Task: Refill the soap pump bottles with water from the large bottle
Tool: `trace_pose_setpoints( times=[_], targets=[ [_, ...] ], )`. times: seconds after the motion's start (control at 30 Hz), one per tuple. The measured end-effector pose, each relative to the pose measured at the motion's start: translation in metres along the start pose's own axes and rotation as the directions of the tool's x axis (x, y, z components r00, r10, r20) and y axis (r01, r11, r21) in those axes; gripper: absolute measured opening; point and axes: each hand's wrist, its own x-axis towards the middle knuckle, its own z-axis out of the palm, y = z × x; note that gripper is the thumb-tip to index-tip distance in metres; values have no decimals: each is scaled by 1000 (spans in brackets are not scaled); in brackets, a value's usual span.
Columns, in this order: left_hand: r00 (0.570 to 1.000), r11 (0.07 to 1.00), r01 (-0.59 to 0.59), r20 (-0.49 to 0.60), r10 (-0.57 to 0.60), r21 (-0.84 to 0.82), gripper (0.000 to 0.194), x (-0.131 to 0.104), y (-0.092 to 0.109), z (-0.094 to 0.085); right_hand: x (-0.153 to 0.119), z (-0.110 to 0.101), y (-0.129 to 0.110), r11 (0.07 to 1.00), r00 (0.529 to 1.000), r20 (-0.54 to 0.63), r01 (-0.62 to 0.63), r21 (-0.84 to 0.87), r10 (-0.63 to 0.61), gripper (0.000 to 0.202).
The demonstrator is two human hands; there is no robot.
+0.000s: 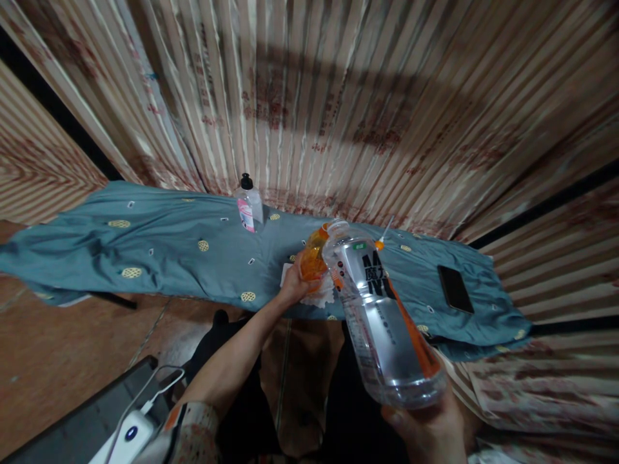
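Observation:
My right hand point(430, 425) grips the base of a large clear plastic bottle point(382, 322) with a silver and orange label. This drink bottle is tilted, its neck pointing away from me toward the orange bottle. My left hand point(294, 285) is wrapped round a small see-through orange bottle point(313, 258) above the table. The two mouths lie close together; whether they touch, or liquid flows, I cannot tell. A crumpled white tissue point(320, 296) lies below the orange bottle. Beyond the large bottle is a small orange cap point(380, 245) with a thin pale stem.
The narrow table wears a teal cloth point(178, 258) with pineapple prints. A clear bottle with a black cap and pink label point(247, 205) stands at the back. A dark phone point(455, 289) lies right. A white power bank point(129, 433) with a cable is lower left. Patterned curtains point(309, 109) hang behind.

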Motion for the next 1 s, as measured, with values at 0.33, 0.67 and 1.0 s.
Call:
trace_pose_setpoints(
  times=[0.33, 0.67, 1.0],
  targets=[
    [1000, 999, -3, 3, 3, 35, 76, 0, -2, 0, 1, -4, 3, 999, 999, 43, 23, -36, -21, 88],
    [1000, 1000, -20, 0, 20, -6, 77, 1, 0, 0, 0, 0, 0, 999, 1000, 13, -3, 32, 2, 90],
    [999, 999, -36, 11, 36, -8, 75, 0, 0, 0, 0, 2, -3, 1000, 1000, 11, -9, 29, 9, 89]
  ],
)
